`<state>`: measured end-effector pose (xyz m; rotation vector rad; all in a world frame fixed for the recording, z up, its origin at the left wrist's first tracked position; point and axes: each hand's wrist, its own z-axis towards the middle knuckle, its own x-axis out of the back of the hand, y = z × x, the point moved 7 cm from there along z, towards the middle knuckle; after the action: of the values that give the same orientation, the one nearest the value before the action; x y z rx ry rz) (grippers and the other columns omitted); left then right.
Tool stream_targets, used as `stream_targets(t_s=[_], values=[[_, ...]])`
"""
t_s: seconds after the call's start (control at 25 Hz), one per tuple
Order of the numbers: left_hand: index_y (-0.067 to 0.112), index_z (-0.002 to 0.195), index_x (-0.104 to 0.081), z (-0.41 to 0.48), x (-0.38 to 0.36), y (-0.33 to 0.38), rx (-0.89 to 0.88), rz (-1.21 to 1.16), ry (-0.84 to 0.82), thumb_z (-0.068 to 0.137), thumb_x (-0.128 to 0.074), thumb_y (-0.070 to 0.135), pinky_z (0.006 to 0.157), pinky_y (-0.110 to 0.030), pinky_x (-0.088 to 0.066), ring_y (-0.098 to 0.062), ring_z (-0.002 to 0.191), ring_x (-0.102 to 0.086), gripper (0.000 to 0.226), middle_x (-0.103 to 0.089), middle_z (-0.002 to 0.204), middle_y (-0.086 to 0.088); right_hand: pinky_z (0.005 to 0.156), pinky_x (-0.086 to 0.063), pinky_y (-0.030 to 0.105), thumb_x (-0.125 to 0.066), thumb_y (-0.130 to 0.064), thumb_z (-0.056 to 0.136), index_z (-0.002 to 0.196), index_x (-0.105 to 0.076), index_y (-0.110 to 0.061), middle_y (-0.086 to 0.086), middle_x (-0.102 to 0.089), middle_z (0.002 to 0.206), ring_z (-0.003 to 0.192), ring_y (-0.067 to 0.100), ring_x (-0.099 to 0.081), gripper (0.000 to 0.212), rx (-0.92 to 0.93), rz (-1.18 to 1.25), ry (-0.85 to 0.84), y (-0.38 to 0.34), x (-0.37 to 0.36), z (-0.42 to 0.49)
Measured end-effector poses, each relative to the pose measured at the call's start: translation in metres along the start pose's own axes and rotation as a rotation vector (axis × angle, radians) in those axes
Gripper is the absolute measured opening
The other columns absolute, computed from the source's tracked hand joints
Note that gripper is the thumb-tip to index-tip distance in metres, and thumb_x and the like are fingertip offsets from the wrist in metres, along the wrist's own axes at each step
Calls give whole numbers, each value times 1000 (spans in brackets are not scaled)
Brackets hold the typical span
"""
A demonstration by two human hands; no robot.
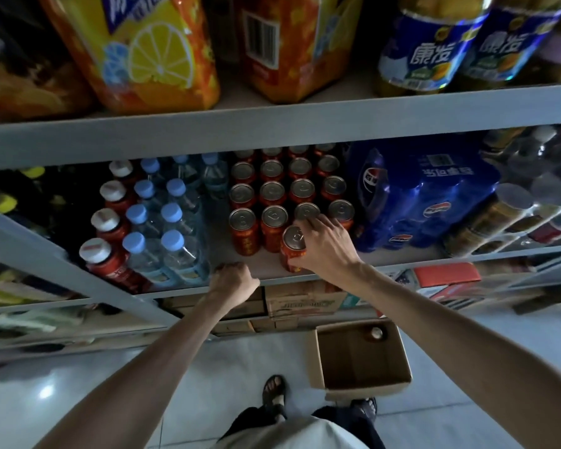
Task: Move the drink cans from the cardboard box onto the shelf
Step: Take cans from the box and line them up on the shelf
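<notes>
While the person stands facing the shelf (pixel 219 244), the right hand (pixel 324 246) holds a red can (pixel 292 254) from above and from the side, its fingers (pixel 306 224) curled around it. This can stands upright at the front of the shelf board, just before the rows of cans (pixel 274 218) of the same kind, which stand close together with their silver tops up. The fingertips of this hand reach over the top of one can in the front row.

The left hand (pixel 235 278) lies on the front edge of the shelf, to the left of the held can. Its fingers are curled into a fist and I see nothing inside it.

Left of the cans stand water bottles (pixel 172 241) with blue caps, and further left red bottles (pixel 102 254) with white caps. On the right side is a blue wrapped pack (pixel 418 196).

Down on the floor (pixel 208 367) the cardboard box (pixel 360 361) is open, and a single can (pixel 377 333) sits in its far corner.
</notes>
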<state>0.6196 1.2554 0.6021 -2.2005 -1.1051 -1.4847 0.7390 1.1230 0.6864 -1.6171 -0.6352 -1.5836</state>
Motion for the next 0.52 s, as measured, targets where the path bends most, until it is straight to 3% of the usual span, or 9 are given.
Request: stream_targets(t_s=[0.16,0.52], values=[[6,103,-68,1,-5,1,-12,73,17,87,-61,37,88,-29,-51,-29,104,-65,36,-71,108,-13,94,-48,42,-86,-47,59,122,-62,-11,8,-53,124,106,27,-60,77,25,-15,4,0,-8,0],[5,107,-67,5,-8,7,-27,149,-54,87,-52,20,90,-32,-45,-32,110,-60,29,-68,114,-16,91,-47,40,-86,-50,58,123,-63,-12,9,-54,118,107,28,-56,78,46,-76,39,2,-14,1]])
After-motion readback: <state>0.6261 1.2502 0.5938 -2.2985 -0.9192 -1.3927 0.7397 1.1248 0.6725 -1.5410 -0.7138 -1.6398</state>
